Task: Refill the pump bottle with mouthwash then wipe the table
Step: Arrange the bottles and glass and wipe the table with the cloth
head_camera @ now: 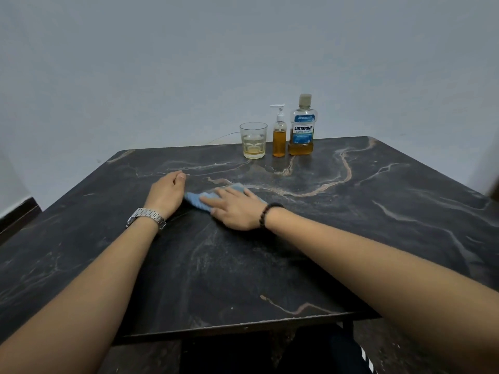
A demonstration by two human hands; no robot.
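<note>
A blue cloth [197, 198] lies flat on the dark marble table [351, 211] near its middle. My right hand [235, 209] presses on the cloth with straight fingers and covers most of it. My left hand [168, 193] rests on the table just left of the cloth, fingers loosely curled, holding nothing. At the far edge stand a small pump bottle [279, 136] with amber liquid and a white pump, and a Listerine mouthwash bottle [302, 128], capped, with amber liquid low in it.
A clear glass [253, 140] with a little yellowish liquid stands left of the pump bottle. A pale wall rises behind the table. The table's front edge [243, 323] is close to my body.
</note>
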